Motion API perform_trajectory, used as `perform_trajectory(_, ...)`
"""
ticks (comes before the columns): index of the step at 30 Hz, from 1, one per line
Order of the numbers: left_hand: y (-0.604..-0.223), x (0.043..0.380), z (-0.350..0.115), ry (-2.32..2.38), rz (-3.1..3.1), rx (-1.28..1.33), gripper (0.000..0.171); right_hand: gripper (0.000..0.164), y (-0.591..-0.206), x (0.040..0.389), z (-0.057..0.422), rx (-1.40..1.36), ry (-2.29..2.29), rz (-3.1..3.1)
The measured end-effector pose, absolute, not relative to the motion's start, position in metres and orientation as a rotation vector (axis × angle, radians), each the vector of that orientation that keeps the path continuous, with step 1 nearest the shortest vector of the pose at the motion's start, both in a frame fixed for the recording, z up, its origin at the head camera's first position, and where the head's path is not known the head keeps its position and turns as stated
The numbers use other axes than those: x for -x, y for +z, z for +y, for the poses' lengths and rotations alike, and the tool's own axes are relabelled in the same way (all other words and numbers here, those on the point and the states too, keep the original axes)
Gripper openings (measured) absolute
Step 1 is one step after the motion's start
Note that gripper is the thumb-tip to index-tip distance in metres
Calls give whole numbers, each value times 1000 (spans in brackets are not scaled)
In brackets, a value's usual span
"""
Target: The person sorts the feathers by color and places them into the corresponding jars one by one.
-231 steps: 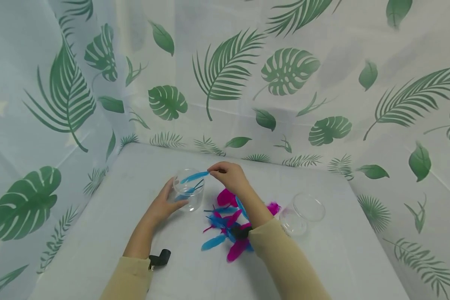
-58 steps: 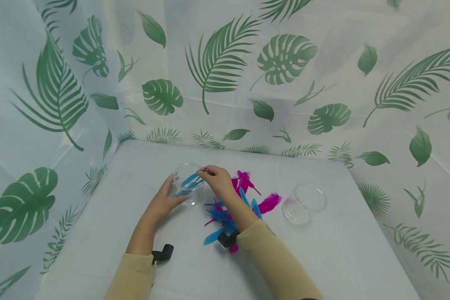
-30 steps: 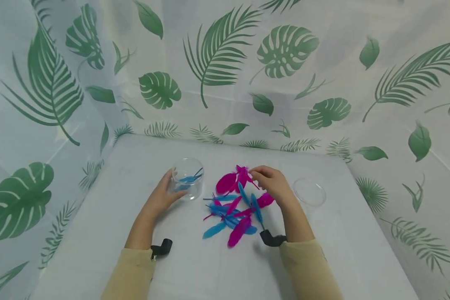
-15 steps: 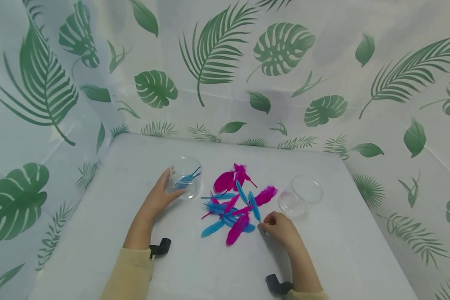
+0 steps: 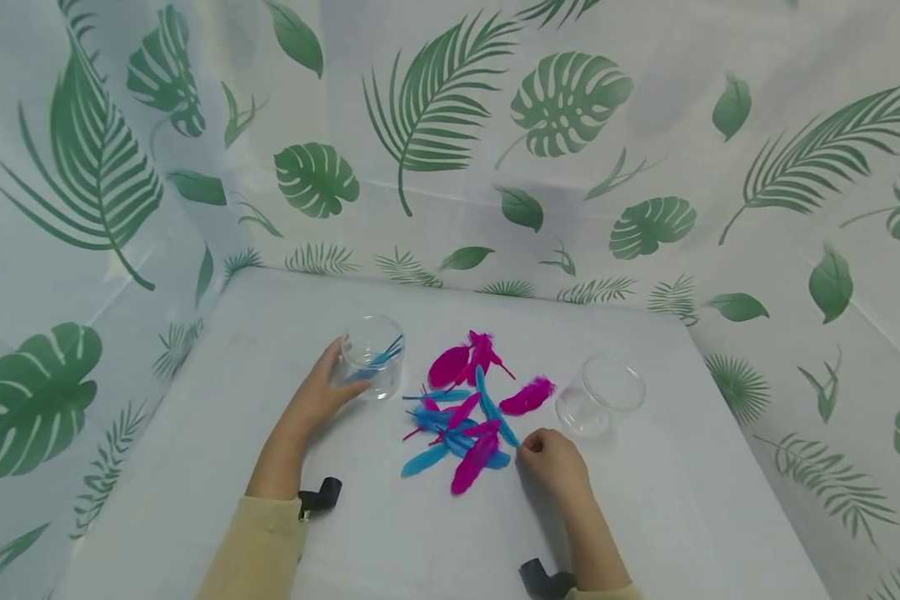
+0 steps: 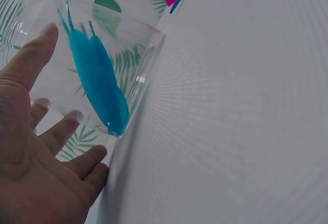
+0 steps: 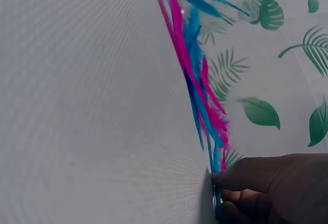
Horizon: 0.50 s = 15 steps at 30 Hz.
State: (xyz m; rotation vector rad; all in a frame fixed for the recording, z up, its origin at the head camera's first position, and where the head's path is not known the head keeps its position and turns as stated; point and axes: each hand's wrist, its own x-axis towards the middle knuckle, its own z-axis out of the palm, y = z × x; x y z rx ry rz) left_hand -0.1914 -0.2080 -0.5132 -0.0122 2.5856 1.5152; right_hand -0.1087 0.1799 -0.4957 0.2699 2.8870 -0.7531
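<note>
My left hand [image 5: 317,400] holds a clear plastic cup [image 5: 388,385] at the left of the table, thumb on the near side and fingers around the far side. Several blue feathers [image 6: 100,83] lean inside it, quills up, in the left wrist view. My right hand [image 5: 558,471] pinches the quill end of a blue feather [image 5: 507,432] between thumb and fingertips, at the right edge of a mixed pile. That pile holds magenta feathers [image 5: 476,462] and blue feathers [image 5: 425,459] overlapping on the table. In the right wrist view the thumb [image 7: 246,175] presses on a blue feather close to the tabletop.
A second clear cup [image 5: 588,412] stands to the right of the pile. A single magenta feather [image 5: 527,396] lies between them. More magenta feathers [image 5: 450,367] lie at the back of the pile. The white table [image 5: 390,533] meets a leaf-print curtain [image 5: 450,200] behind and beside it.
The right hand moved from the left cup's rim over to the pile's right side and now pinches a blue feather, which has shifted slightly left. The left hand keeps holding its cup.
</note>
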Motion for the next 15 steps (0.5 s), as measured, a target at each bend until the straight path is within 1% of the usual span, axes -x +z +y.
perform_trajectory(9,-510,190,-206,1518,2595,3,98,10,-502,109,190,-317,-913,2887)
perform_trajectory(15,-511,190,-206,1509,2600,-1,98,11,-507,110,198,-227,-1051,2867)
